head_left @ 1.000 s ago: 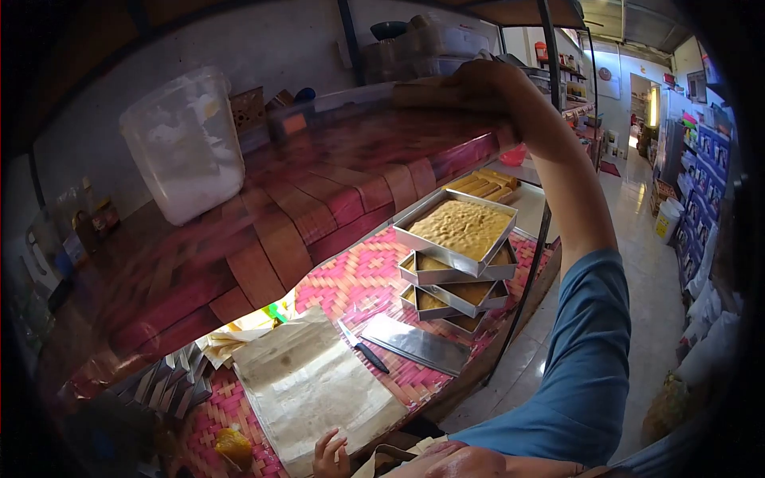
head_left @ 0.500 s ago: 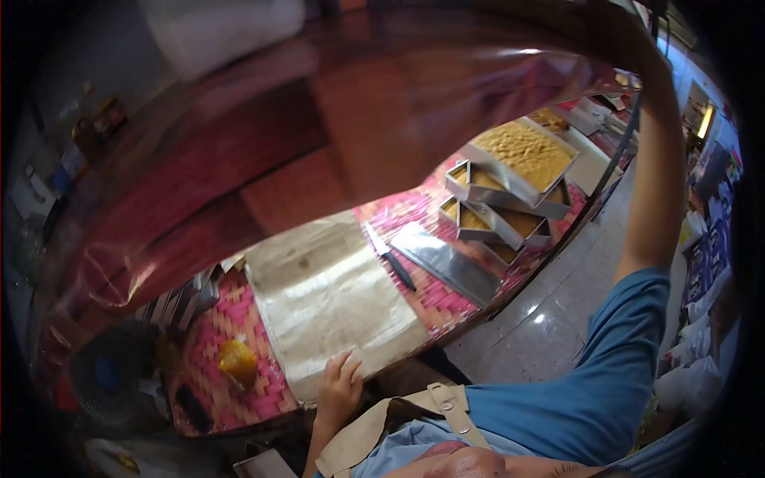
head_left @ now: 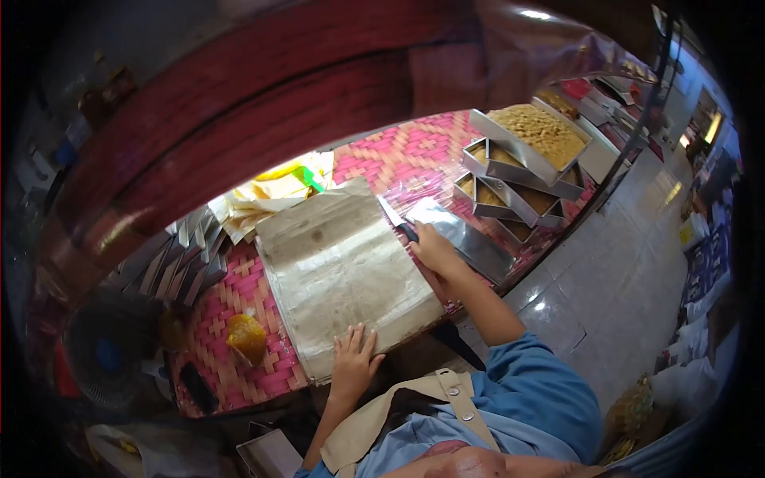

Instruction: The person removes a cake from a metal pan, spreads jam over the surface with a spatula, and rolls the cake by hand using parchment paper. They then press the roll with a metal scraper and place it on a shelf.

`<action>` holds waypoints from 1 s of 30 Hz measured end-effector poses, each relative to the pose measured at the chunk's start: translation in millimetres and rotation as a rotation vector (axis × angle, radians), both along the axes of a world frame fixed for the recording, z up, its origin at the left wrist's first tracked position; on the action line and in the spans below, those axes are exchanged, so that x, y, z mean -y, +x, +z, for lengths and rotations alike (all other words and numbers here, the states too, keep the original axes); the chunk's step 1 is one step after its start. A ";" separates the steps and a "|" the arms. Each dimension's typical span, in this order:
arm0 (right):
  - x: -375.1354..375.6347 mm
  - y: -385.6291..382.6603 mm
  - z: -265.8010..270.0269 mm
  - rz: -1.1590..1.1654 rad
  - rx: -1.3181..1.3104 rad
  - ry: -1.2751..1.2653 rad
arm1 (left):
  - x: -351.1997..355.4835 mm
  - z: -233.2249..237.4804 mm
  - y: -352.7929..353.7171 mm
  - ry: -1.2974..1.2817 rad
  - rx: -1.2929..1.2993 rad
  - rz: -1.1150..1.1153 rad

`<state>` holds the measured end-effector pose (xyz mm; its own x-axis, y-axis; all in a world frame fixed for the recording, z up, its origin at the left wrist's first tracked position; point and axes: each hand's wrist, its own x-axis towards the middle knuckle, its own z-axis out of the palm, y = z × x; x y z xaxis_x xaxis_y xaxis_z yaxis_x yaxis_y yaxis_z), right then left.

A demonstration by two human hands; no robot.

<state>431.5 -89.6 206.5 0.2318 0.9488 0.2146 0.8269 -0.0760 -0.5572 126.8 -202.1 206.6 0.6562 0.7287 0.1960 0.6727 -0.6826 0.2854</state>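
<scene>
My left hand [head_left: 353, 368] lies with fingers spread on the near edge of a stack of stained brownish paper sheets [head_left: 335, 271]. To the right of the sheets, my right hand [head_left: 436, 248] is closed around the dark handle of a knife [head_left: 393, 212]. The knife's blade points away from me, along the sheets' right edge. Just beyond that hand lies a flat shiny metal sheet [head_left: 462, 237], partly hidden by my hand and forearm.
Several metal tins of cake [head_left: 510, 179] are stacked at the right, topped by a large tin of golden cake [head_left: 542, 131]. A yellow-orange bundle [head_left: 246, 339], a dark phone-like object [head_left: 197, 388] and a fan [head_left: 107, 362] are at the left. Reddish plastic [head_left: 319, 95] hangs overhead.
My right hand has come down from the raised plastic at the upper right to the knife and closed on its handle. My left hand stays on the paper, its fingers more spread.
</scene>
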 end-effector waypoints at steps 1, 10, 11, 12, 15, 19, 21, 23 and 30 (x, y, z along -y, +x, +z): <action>-4.0 1.4 4.3 0.002 -0.002 -0.174 | -0.2 -0.9 1.0 -0.009 -0.002 0.008; 102.6 70.7 177.4 -0.604 -0.042 0.710 | -1.4 2.2 2.4 -0.064 0.006 0.034; 116.7 89.7 191.7 -0.763 0.015 0.532 | -3.1 5.3 2.6 -0.130 0.025 0.047; 127.2 107.9 202.2 -0.910 0.073 0.351 | -5.4 8.0 3.7 -0.194 0.047 0.065; 132.4 150.8 211.1 -1.028 0.088 0.142 | -9.5 13.6 4.2 -0.229 -0.002 0.066; 101.7 218.5 173.2 -1.008 0.195 0.181 | -13.9 21.4 -1.9 -0.199 -0.046 0.020; 95.6 244.7 160.6 -0.895 0.216 0.176 | -14.6 25.5 -13.1 -0.338 0.101 0.051; 96.2 223.6 172.6 -0.836 0.212 0.232 | -22.1 36.3 -24.6 -0.468 0.309 0.094; 131.3 90.3 173.4 -0.623 0.050 0.449 | -41.9 25.0 -52.2 -0.639 0.910 0.216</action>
<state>521.8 -220.9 379.9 0.6749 0.4657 0.5724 0.7304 -0.3113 -0.6079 74.6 -160.2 231.5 0.3079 0.9474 0.0873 0.1234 -0.1307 0.9837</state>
